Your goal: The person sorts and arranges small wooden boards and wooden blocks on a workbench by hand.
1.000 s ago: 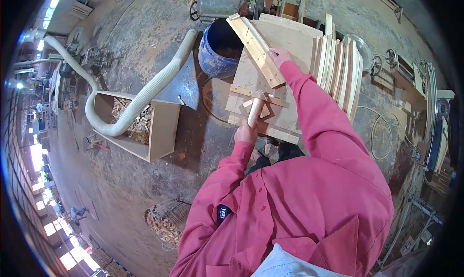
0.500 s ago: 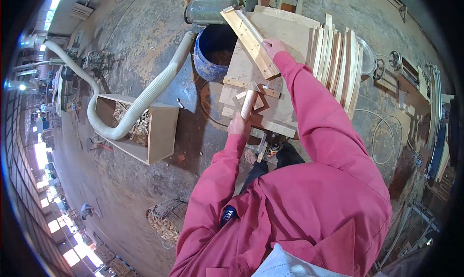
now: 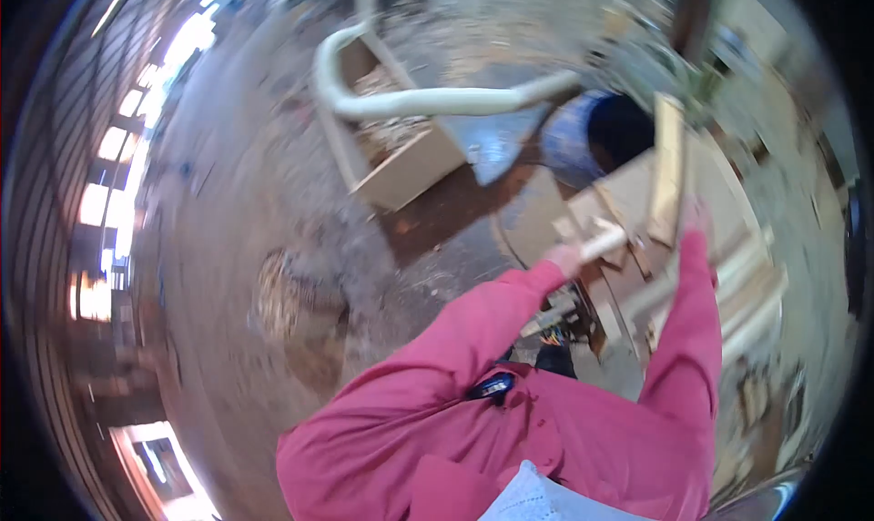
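Note:
My left hand [image 3: 566,259] is closed around the near end of a short, pale wooden stick [image 3: 603,242]. The stick's far end lies over small wood pieces at the near edge of the wooden worktable [image 3: 630,182]. My right hand [image 3: 696,215], smeared by motion, is at the right edge of a long, narrow wooden board [image 3: 668,166], with its fingers against that edge. The board lies across the tabletop, its far end near the blue barrel. A wooden crosspiece [image 3: 612,204] sits between stick and board.
Left of the table stands a blue barrel [image 3: 569,143]. A pale ribbed hose [image 3: 437,101] runs over a wooden box [image 3: 414,171] containing wood scraps. A blurred basket [image 3: 278,293] stands on the floor. Blurred wood strips [image 3: 751,298] lie near my right forearm.
My view has swung left and turned, so the table appears farther right and blurred. Both hands remain at the same wooden pieces.

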`<state>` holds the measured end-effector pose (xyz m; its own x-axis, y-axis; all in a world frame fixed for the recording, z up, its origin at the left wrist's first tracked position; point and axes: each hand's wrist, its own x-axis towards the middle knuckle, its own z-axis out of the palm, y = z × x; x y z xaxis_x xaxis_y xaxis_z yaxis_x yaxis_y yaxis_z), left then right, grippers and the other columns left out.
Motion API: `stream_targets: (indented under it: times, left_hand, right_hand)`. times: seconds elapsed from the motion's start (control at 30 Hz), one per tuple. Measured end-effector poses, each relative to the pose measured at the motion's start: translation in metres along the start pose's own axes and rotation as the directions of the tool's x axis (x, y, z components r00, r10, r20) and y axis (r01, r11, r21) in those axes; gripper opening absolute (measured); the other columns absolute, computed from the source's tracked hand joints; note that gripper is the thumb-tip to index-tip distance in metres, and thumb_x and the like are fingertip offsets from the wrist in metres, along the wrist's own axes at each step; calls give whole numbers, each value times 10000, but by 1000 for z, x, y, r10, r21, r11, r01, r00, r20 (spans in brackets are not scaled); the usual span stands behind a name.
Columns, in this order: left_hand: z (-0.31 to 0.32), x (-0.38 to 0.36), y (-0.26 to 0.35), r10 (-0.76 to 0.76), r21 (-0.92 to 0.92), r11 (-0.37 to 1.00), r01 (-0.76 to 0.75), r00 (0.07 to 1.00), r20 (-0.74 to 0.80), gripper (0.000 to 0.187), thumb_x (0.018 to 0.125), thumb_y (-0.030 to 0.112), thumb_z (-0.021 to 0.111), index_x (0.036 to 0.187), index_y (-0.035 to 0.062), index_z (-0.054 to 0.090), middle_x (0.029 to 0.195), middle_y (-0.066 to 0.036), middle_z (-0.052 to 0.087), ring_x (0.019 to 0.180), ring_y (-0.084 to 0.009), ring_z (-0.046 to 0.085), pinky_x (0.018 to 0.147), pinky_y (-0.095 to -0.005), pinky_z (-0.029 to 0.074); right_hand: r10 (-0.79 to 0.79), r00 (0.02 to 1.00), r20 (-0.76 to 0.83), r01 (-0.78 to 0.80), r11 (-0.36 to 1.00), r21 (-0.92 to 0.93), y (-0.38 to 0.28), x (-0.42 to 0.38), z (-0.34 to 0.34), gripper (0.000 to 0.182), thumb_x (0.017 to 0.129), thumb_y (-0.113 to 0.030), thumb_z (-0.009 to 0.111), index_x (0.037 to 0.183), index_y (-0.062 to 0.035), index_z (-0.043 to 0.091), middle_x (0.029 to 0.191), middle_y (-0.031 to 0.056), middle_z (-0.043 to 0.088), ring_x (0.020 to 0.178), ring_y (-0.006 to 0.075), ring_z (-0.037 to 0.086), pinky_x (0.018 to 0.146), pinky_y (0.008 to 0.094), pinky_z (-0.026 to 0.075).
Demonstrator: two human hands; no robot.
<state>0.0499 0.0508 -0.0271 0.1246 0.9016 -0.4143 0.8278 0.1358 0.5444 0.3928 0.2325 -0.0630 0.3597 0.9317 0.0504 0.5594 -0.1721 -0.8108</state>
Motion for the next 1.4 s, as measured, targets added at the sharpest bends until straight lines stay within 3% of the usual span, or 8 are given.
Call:
stream_targets:
  times: [0.1,0.67,0.73,0.77,0.83,0.9,0.93,1.4]
  left_hand:
    - [-17,-30,-4,70,-42,996,-73,996,-58,285,858,175,612,1105,36,584,927,-237,708,857,-431,699,748,-528,558]
    - [-29,-94,-75,145,-58,987,-148,988,-45,345,816,179,682,1093,-17,617,898,-231,708,854,-409,704,734,-501,566]
    - [-29,-95,-85,162,-204,963,-176,983,-83,263,866,253,651,1057,74,680,929,-189,722,856,-385,706,738,-480,565]
    - [-35,-99,-81,91,-247,965,-88,996,2,291,872,319,657,1062,101,683,938,-175,725,854,-374,705,735,-472,559]
    - [-64,-100,-70,-13,-273,957,94,958,285,379,856,438,688,1058,118,684,939,-163,727,843,-359,703,736,-474,546]
    - [-53,-96,-80,43,-390,920,23,986,159,406,816,415,746,1020,77,649,920,-192,716,818,-402,692,717,-508,534]
    - [-46,-95,-82,77,-122,990,-72,997,32,426,823,386,753,1062,58,622,911,-204,718,857,-380,707,744,-523,542]
    - [-33,-83,-58,36,90,995,-42,997,61,409,854,315,720,1072,33,520,860,-245,700,825,-443,690,706,-539,549]
  right_hand:
    - [-222,975,-30,212,957,-197,30,-9,27,695,922,-447,676,1388,45,518,1345,258,583,1226,369,574,1049,409,444]
    - [53,989,138,13,896,-443,-53,-101,30,499,1006,-378,532,1271,32,635,1204,262,659,1110,399,614,948,479,467]
    - [-398,867,300,479,833,-279,71,-56,60,357,960,-298,552,1130,-23,703,1077,201,711,1029,365,648,926,487,491]
    - [-590,646,485,749,369,-550,54,-65,51,315,925,-257,557,1103,-52,717,1008,168,729,988,318,671,887,471,512]
    - [-286,839,462,544,429,-721,10,-76,51,303,909,-258,585,1092,-59,723,1045,147,730,1021,326,668,905,452,515]
    - [42,947,318,268,441,-856,-30,-96,58,293,893,-259,614,1082,-67,728,1083,126,731,1053,335,666,922,433,518]
    - [122,990,71,-106,975,-196,-44,-101,59,361,945,-331,577,1080,-38,739,1105,208,712,1038,352,676,948,417,518]
    - [48,997,-54,-55,991,-120,-84,-67,63,309,926,-365,629,1108,-148,752,1033,175,694,1001,359,650,898,433,502]
